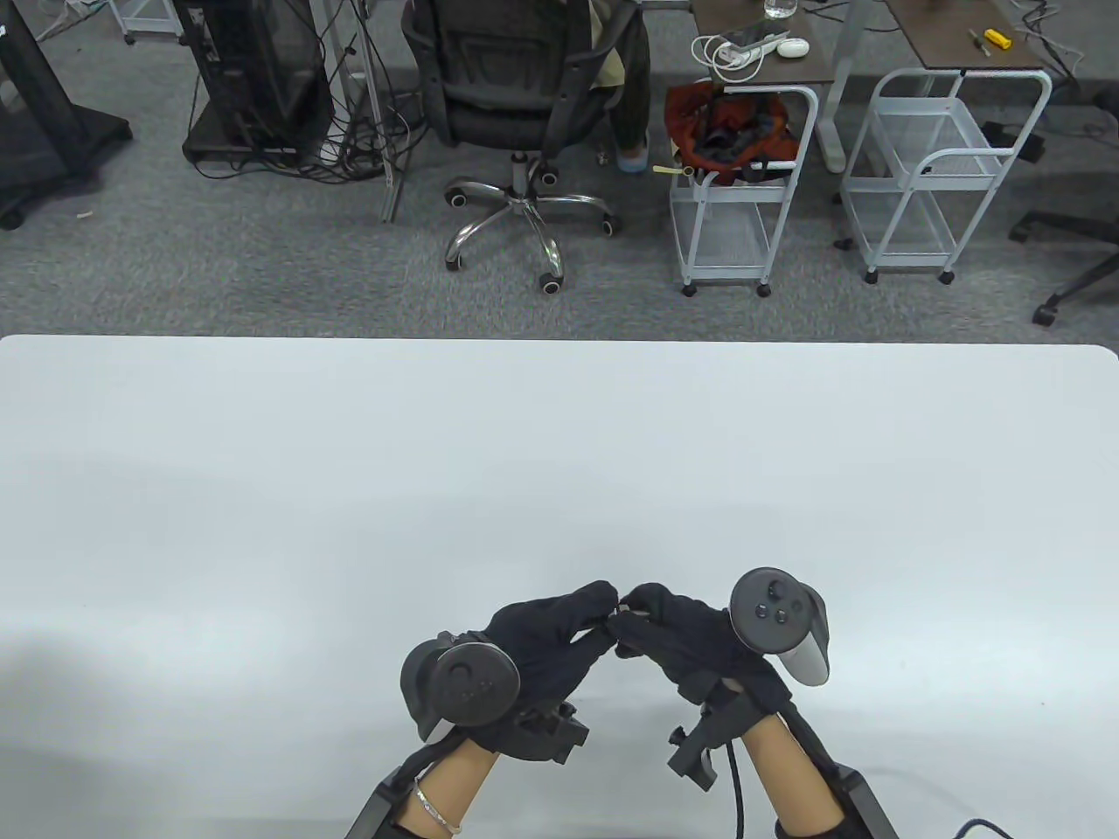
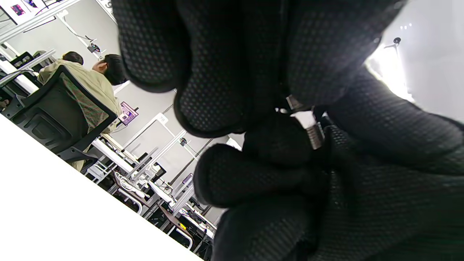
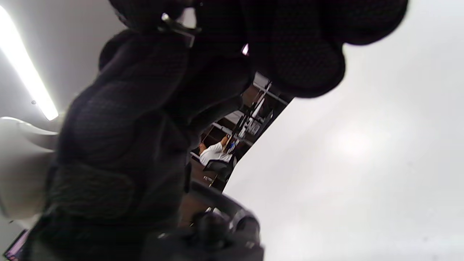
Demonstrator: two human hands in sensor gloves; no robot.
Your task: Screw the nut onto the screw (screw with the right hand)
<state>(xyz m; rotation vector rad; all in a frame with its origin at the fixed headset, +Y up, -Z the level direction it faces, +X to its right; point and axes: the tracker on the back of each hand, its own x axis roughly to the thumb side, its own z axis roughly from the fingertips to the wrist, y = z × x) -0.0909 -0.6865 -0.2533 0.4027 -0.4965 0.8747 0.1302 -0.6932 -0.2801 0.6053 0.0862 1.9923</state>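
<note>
Left wrist view shows a small metal screw (image 2: pixel 314 135) pinched between the fingertips of the left hand (image 1: pixel 546 634) and the right hand (image 1: pixel 686 634), which meet tip to tip. The nut is too hidden to tell. Below the grip lies the white table (image 1: pixel 559 454).

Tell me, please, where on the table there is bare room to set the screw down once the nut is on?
The white table shows bare from its far edge down to the hands, and also left of the left hand and right of the right hand. It is crowded only where the fingertips meet around the small metal parts.
</note>
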